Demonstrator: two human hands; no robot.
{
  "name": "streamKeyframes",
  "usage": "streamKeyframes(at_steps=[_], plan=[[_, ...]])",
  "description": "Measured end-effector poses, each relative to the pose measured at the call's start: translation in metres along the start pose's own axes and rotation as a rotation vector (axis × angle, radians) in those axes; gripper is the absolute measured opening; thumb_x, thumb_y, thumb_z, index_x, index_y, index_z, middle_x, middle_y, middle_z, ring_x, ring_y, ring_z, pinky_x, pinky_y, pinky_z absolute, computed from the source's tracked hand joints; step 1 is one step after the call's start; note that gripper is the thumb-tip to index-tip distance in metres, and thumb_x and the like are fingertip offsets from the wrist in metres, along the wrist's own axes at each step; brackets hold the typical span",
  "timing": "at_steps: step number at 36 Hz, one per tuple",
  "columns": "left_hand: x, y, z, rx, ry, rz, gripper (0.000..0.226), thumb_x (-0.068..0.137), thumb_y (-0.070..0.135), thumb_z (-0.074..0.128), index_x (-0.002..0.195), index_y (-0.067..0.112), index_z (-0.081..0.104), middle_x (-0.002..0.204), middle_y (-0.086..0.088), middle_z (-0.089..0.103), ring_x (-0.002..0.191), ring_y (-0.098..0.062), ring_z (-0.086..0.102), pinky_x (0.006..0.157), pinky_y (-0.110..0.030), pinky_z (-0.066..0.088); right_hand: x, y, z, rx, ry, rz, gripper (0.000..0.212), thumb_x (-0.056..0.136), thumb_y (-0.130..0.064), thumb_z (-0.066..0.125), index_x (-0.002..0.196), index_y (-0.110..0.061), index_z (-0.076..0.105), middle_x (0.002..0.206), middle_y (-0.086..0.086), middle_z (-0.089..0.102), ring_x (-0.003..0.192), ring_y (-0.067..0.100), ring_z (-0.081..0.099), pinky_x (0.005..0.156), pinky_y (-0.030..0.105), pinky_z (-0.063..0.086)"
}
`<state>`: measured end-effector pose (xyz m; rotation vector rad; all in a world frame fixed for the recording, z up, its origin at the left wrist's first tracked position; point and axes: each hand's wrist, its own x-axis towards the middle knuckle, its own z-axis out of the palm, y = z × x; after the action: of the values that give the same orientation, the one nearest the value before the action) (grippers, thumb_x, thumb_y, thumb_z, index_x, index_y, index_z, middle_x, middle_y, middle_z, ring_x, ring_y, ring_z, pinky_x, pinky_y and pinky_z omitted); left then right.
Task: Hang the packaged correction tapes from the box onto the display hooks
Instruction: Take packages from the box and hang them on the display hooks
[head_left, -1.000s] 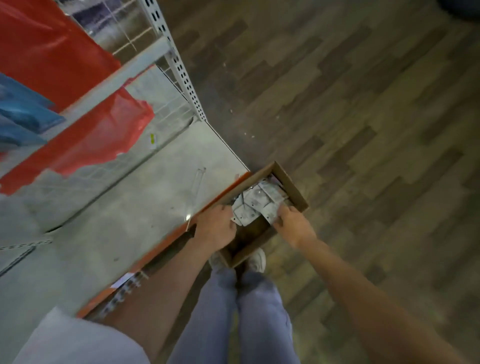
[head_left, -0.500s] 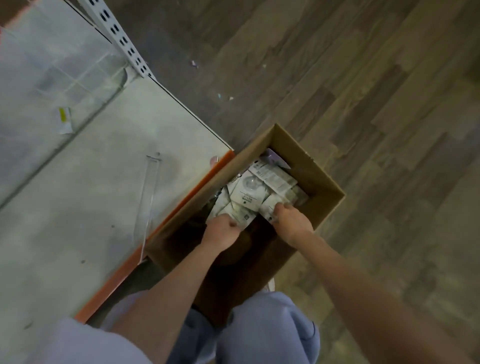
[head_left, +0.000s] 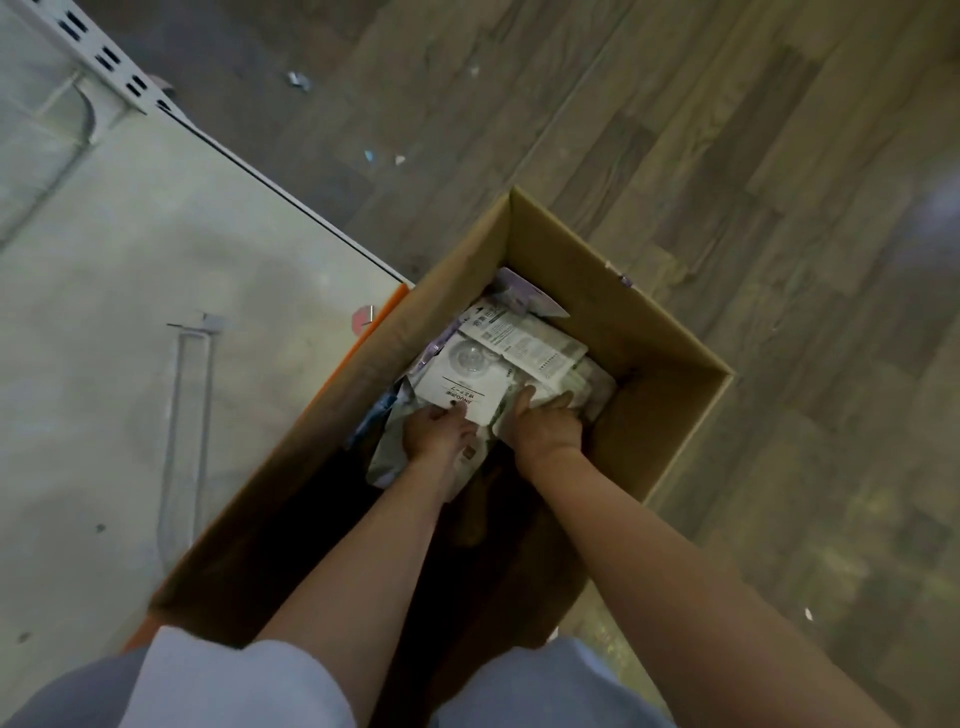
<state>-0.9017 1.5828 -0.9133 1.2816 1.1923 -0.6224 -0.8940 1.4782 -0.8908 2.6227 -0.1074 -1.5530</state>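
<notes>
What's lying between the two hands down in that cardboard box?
In the head view, the white packaged correction tapes lie between the left hand and right hand, both gripping the pile inside the box.

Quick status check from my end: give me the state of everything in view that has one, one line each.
cardboard box: open at the top, standing on the floor against the shelf edge.
correction tape packs: loose pile inside the box, none hung yet.
left hand: in the box, fingers on a white pack.
right hand: in the box, gripping the pile.
display hook: lying flat on the shelf, bare.
</notes>
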Motion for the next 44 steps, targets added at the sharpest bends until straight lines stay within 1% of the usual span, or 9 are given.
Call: streamKeyframes(at_steps=[6,10,13,19,23,26,31,37,44], plan=[[-0.047,0.017,-0.012,-0.027,-0.032,0.099,0.025,0.092,-0.007,0.044,0.109,0.006,0.056,0.103,-0.017,0.064,0.084,-0.025,0.064,0.056,-0.022,0.054,-0.047,-0.010,0.000,0.080,0.128,-0.206,0.053,0.098,-0.002,0.040,0.143,0.011,0.016,0.133,0.023,0.052,0.121,0.039,0.052,0.092,0.043,0.046],[-0.092,0.031,-0.030,-0.055,0.018,0.071,0.031,0.092,-0.007,0.044,0.117,0.007,0.056,0.104,-0.015,0.064,0.080,-0.022,0.065,0.058,-0.026,0.057,-0.102,-0.009,-0.011,0.213,0.090,-0.203,0.034,0.095,0.000,0.044,0.128,0.001,0.039,0.123,0.017,0.059,0.112,0.034,0.059,0.084,0.039,0.048],[-0.129,0.038,-0.046,0.037,0.085,0.034,0.023,0.090,-0.001,0.052,0.109,0.009,0.059,0.110,-0.017,0.065,0.088,-0.027,0.066,0.083,-0.042,0.057,-0.145,-0.006,-0.023,0.293,0.028,-0.175,0.035,0.094,0.004,0.043,0.128,0.001,0.038,0.124,0.019,0.058,0.114,0.035,0.058,0.086,0.038,0.047],[-0.220,0.057,-0.077,0.148,0.093,0.040,0.026,0.093,0.004,0.052,0.116,0.014,0.059,0.109,-0.008,0.065,0.099,-0.024,0.064,0.089,-0.043,0.055,-0.223,0.007,-0.054,0.371,-0.017,-0.160,0.052,0.094,0.004,0.045,0.142,-0.001,0.025,0.127,0.021,0.052,0.115,0.035,0.056,0.088,0.037,0.048],[-0.280,0.080,-0.088,0.336,0.082,0.169,0.017,0.093,0.009,0.054,0.107,0.019,0.057,0.109,-0.001,0.063,0.099,-0.020,0.062,0.087,-0.042,0.056,-0.274,0.020,-0.082,0.441,-0.015,-0.143,0.054,0.094,0.002,0.045,0.143,-0.003,0.024,0.126,0.022,0.052,0.113,0.036,0.056,0.090,0.038,0.047],[-0.322,0.100,-0.092,0.600,0.119,0.313,0.003,0.094,0.014,0.055,0.092,0.014,0.052,0.085,0.004,0.057,0.080,-0.012,0.056,0.074,-0.024,0.050,-0.308,0.029,-0.103,0.465,0.013,-0.151,0.054,0.093,0.004,0.042,0.144,-0.004,0.024,0.125,0.023,0.053,0.114,0.036,0.055,0.091,0.039,0.046],[-0.381,0.130,-0.105,0.889,0.067,0.448,0.026,0.093,0.019,0.058,0.071,0.020,0.044,0.067,0.006,0.045,0.067,-0.012,0.048,0.067,-0.022,0.040,-0.354,0.041,-0.135,0.641,0.062,-0.122,0.049,0.095,0.002,0.032,0.143,-0.008,0.030,0.124,0.024,0.053,0.108,0.036,0.057,0.087,0.041,0.049],[-0.437,0.158,-0.130,0.960,0.091,0.545,0.024,0.091,0.026,0.062,0.074,0.022,0.045,0.069,0.008,0.048,0.062,-0.007,0.049,0.055,-0.013,0.037,-0.405,0.036,-0.163,0.810,0.177,-0.190,0.038,0.103,-0.015,0.033,0.142,-0.014,0.035,0.132,0.011,0.052,0.112,0.023,0.057,0.092,0.030,0.051],[-0.485,0.163,-0.163,0.976,0.130,0.614,0.017,0.096,0.028,0.053,0.099,0.017,0.041,0.088,0.000,0.051,0.074,-0.012,0.051,0.056,-0.016,0.040,-0.456,0.013,-0.175,0.758,0.302,-0.324,0.033,0.102,-0.022,0.041,0.134,-0.012,0.044,0.128,0.008,0.058,0.110,0.022,0.061,0.097,0.035,0.051]])
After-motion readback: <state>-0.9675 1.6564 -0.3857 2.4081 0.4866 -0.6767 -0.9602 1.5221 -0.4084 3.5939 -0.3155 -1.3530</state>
